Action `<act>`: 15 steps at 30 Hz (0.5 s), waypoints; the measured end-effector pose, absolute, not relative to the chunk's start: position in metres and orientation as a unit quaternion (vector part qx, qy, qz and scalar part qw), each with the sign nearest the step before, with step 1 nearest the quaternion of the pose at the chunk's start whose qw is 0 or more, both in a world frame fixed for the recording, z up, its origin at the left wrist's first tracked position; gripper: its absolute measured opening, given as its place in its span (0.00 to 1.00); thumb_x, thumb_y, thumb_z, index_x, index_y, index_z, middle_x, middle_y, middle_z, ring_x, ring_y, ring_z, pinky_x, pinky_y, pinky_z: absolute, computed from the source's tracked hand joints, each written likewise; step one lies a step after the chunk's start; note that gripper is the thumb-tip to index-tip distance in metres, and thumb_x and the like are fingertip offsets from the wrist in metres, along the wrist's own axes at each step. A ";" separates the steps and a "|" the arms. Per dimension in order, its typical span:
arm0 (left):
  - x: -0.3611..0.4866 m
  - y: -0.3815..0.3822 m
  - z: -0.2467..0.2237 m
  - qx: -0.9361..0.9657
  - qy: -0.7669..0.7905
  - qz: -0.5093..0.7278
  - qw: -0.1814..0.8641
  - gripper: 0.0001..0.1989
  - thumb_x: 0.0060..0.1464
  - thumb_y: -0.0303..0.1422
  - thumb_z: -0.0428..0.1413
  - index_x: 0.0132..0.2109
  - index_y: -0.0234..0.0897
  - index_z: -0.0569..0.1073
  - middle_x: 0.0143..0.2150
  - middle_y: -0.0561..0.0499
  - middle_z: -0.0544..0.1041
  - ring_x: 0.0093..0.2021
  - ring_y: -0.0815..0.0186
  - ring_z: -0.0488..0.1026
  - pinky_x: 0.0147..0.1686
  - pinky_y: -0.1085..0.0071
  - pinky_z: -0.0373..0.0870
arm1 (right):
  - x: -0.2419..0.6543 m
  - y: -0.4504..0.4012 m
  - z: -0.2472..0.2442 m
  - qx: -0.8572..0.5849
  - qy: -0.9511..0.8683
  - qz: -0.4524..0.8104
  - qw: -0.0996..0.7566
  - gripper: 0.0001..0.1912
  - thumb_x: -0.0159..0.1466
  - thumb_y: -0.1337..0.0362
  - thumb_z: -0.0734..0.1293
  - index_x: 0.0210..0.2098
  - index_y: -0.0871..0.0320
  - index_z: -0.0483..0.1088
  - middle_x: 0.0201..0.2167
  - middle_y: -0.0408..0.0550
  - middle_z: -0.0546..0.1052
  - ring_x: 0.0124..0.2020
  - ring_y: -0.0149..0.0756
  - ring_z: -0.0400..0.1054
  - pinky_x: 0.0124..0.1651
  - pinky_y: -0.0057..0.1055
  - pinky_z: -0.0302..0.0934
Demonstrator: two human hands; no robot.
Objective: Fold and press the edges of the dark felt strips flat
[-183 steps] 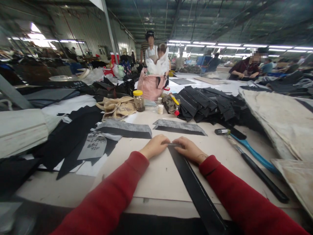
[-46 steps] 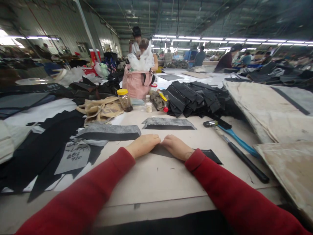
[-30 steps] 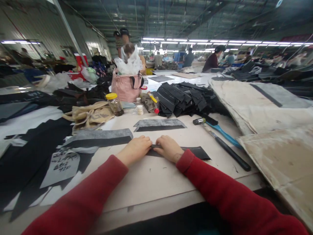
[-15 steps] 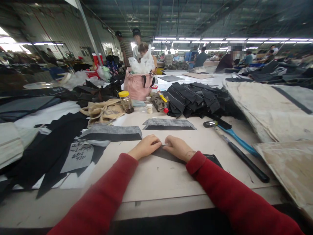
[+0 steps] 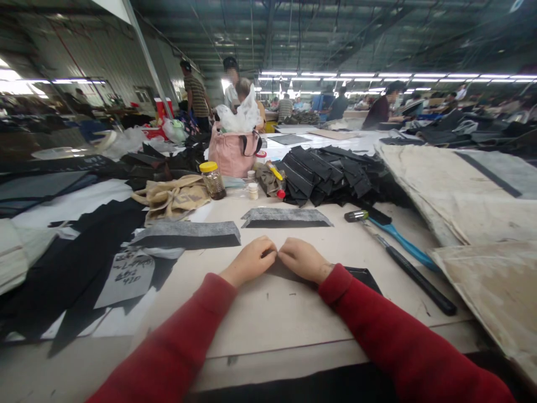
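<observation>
Near the middle of the pale table board (image 5: pixel 293 324), my left hand (image 5: pixel 255 258) and my right hand (image 5: pixel 301 259) meet at the fingertips. Both pinch the dark fabric strip (image 5: pixel 289 273), which slants away under my right hand. Beyond my right wrist lies a black fabric piece with a light stitched line (image 5: pixel 364 275). Just past my hands is a grey and black strip (image 5: pixel 287 218). Another grey and black strip (image 5: pixel 193 235) rests to the left of it.
A hammer (image 5: pixel 415 274) and a blue-handled brush (image 5: pixel 411 243) lie at right. Behind are a pile of black pieces (image 5: pixel 327 173), a yellow-lidded jar (image 5: pixel 212 182) and a pink bag (image 5: pixel 232 151). Black fabric (image 5: pixel 79 257) and a written note (image 5: pixel 126 279) are at left.
My hands have come together at the fingertips, and the fingers of both have curled in more on the dark strip. The view has shifted slightly.
</observation>
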State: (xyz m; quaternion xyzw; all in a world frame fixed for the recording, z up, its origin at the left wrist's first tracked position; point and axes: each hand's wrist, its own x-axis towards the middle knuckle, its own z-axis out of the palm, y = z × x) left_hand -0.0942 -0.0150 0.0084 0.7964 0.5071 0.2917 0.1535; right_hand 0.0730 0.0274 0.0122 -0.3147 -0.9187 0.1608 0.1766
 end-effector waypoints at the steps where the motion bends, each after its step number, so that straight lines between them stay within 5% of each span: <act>1: -0.093 -0.015 0.007 0.795 0.511 0.287 0.159 0.06 0.52 0.26 0.47 0.30 0.35 0.68 0.31 0.52 0.68 0.34 0.68 0.65 0.36 0.72 0.61 | 0.072 0.027 0.011 -0.315 -0.921 0.146 0.174 0.12 0.60 0.67 0.59 0.24 0.61 0.70 0.24 0.45 0.67 0.29 0.29 0.59 0.34 0.27 0.52; 15: -0.133 -0.012 0.032 0.740 0.580 0.340 0.013 0.08 0.56 0.31 0.45 0.33 0.36 0.68 0.33 0.49 0.70 0.37 0.64 0.66 0.39 0.67 0.63 | 0.099 0.043 0.037 -0.379 -0.890 0.189 0.166 0.16 0.62 0.60 0.56 0.30 0.58 0.73 0.30 0.47 0.73 0.33 0.33 0.65 0.36 0.28 0.55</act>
